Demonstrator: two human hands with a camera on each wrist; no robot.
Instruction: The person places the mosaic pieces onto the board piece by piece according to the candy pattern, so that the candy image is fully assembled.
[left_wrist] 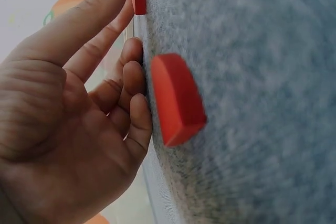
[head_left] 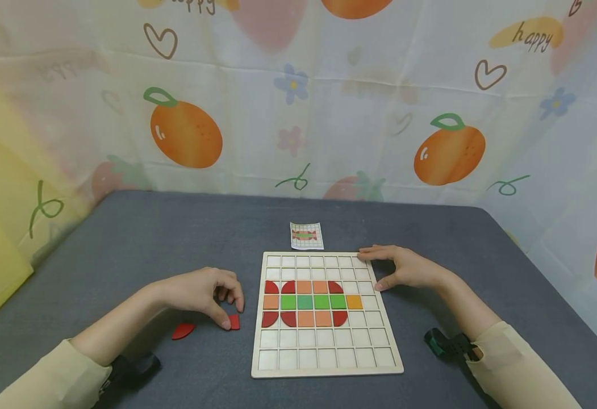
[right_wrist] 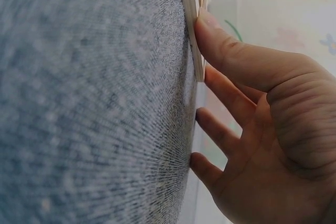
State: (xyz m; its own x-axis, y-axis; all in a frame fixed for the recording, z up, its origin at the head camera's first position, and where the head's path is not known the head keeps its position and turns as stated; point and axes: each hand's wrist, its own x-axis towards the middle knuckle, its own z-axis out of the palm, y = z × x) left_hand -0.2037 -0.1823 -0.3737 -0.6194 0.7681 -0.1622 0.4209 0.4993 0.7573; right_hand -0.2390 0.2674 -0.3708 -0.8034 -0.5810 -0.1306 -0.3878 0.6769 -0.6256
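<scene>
My left hand (head_left: pixel 211 292) is beside the board's left edge, its thumb and index finger pinching a small red tile (head_left: pixel 234 322) at the table surface. A second red tile (head_left: pixel 183 330), with a curved side, lies under that hand's palm. My right hand (head_left: pixel 405 267) rests at the upper right corner of the wooden grid board (head_left: pixel 327 375), its thumb against the right edge and its fingers extended over the corner. Dark red quarter-round tiles (head_left: pixel 339 318), salmon squares (head_left: pixel 305 318), green squares (head_left: pixel 321 301) and one orange square (head_left: pixel 354 301) fill cells across the board's middle rows.
Behind the board lies a small printed card (head_left: pixel 306 236) with a coloured pattern on a grid. A dark grey cloth (head_left: pixel 201 227) covers the table. A curtain (head_left: pixel 349 125) printed with fruit hangs along the far side.
</scene>
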